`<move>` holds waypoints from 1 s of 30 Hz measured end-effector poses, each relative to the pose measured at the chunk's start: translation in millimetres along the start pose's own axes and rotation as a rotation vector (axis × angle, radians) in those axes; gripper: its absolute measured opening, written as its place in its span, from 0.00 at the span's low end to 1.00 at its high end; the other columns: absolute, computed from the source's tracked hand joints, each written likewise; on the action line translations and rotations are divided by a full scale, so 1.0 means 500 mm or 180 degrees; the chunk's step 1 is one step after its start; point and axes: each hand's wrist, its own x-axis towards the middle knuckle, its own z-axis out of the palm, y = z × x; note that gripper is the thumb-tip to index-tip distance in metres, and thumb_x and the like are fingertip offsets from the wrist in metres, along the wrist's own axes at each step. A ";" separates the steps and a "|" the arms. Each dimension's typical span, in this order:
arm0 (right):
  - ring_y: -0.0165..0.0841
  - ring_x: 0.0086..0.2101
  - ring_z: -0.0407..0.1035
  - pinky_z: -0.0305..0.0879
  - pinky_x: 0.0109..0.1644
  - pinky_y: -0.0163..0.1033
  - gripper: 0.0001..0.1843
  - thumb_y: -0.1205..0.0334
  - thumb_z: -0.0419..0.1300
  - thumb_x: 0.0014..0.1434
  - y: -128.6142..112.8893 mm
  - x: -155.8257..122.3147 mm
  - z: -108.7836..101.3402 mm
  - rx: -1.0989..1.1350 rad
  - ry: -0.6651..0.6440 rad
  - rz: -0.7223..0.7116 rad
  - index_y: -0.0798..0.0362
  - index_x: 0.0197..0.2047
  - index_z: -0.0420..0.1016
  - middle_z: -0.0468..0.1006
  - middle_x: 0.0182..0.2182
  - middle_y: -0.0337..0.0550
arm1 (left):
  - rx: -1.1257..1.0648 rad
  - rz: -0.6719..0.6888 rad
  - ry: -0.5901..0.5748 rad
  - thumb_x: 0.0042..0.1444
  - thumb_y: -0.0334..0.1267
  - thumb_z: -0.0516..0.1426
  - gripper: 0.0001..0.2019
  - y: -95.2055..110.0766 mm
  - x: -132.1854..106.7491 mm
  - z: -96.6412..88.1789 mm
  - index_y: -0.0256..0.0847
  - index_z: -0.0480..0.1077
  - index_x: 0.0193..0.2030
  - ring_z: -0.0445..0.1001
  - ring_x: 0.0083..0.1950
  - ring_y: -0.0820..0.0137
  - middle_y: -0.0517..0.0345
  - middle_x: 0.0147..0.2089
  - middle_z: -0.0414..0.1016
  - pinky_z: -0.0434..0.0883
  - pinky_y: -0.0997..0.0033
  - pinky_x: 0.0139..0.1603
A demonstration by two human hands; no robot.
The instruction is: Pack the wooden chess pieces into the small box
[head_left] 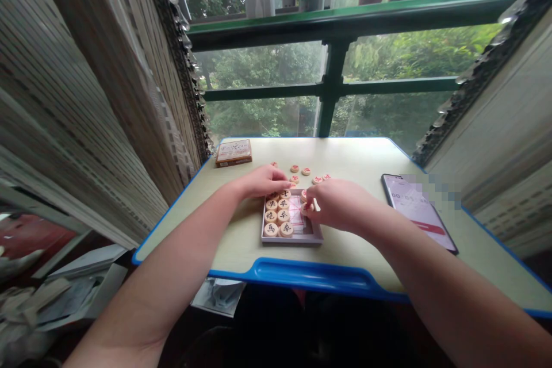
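Note:
A small grey tray (293,238) lies on the desk before me, its left part filled with round wooden chess pieces (278,218) in rows. My left hand (263,181) rests at the tray's far left corner, fingers curled over pieces there. My right hand (334,204) is over the tray's right side, pinching a round piece (307,205) with red marking. Several loose red-marked pieces (306,171) lie on the desk just beyond the tray.
A cream desk with a blue rim (310,276) stands against a green-framed window (332,86). A phone (416,210) with a lit screen lies at the right. A small flat box (233,152) sits at the far left corner. Bamboo blinds hang on both sides.

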 end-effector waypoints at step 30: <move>0.41 0.32 0.72 0.60 0.31 0.39 0.14 0.57 0.54 0.53 0.009 0.012 0.006 0.0075 0.0004 0.0038 0.47 0.42 0.77 0.79 0.33 0.48 | 0.0117 0.0007 -0.0073 0.50 0.51 0.56 0.20 0.003 0.000 0.001 0.34 0.76 0.35 0.68 0.31 0.70 0.56 0.30 0.75 0.63 0.73 0.31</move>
